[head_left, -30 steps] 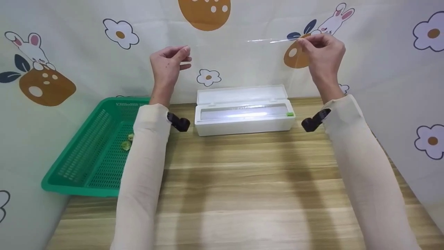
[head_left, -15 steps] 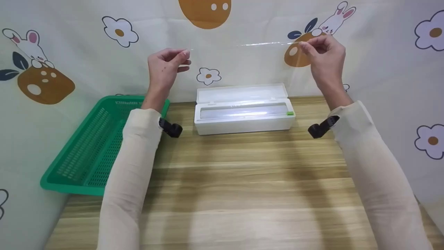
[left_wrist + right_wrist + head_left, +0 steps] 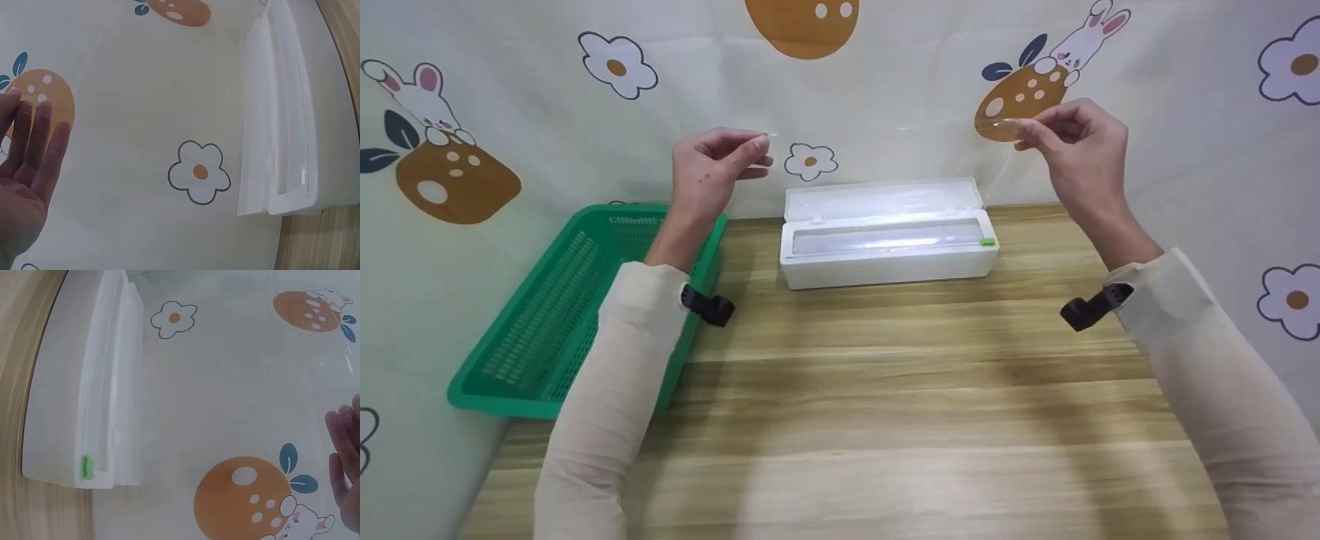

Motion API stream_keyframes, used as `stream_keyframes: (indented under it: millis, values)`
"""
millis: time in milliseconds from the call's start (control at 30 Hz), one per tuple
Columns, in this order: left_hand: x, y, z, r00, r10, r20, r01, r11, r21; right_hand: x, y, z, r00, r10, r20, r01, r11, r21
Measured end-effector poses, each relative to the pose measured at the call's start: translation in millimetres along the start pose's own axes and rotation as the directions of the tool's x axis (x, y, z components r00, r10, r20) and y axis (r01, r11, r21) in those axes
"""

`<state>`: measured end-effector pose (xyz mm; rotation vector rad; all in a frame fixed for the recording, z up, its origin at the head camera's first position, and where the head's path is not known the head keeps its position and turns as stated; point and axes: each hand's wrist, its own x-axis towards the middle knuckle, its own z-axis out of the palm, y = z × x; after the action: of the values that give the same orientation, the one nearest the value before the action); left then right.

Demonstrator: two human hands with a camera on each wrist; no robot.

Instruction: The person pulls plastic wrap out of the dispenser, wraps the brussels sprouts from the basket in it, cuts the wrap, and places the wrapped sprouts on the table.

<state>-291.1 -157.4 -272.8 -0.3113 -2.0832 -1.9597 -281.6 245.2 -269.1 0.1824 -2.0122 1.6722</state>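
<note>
Extending from pale sleeves (image 3: 592, 405) above a wood-grain table (image 3: 900, 375), the left hand (image 3: 712, 169) and right hand (image 3: 1084, 154) are raised well apart, each pinching clear film (image 3: 1000, 123) between thumb and fingertips, the film showing only as faint glints in the space between them. To the left stands a green perforated basket (image 3: 529, 307), partly covered by the left forearm. Farther back, a white box (image 3: 889, 270) sits with its lid (image 3: 885, 199) raised, before a printed backdrop (image 3: 885, 60).

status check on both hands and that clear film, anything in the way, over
Left grip and right grip pinching clear plastic film. Film spans the gap. Open-lidded white wrap dispenser, green basket nearby, neither between grips.
</note>
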Motion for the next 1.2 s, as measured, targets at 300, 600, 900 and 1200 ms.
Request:
stream_keyframes:
  millis: [300,600,900,1200]
  values:
    - [-18.2,-5.5,-7.0,0.995,0.056,0.08,-0.06,0.996,0.059,-22.7,3.5,-9.3,0.998,-0.053,0.043,0.055,0.998,-0.041]
    - [-36.9,-7.8,-12.5,0.981,0.064,0.185,-0.09,0.987,0.136,-49.8,8.3,-26.5,0.993,-0.079,0.085,0.093,0.979,-0.18]
    - [-56.2,-17.4,-18.5,0.964,0.071,0.257,-0.092,0.993,0.07,-69.3,14.7,-26.8,0.986,-0.129,0.107,0.149,0.965,-0.217]
    - [-69.6,-29.2,-17.6,0.923,0.025,0.385,-0.073,0.991,0.11,-85.7,28.2,-35.3,0.973,-0.127,0.195,0.149,0.984,-0.102]
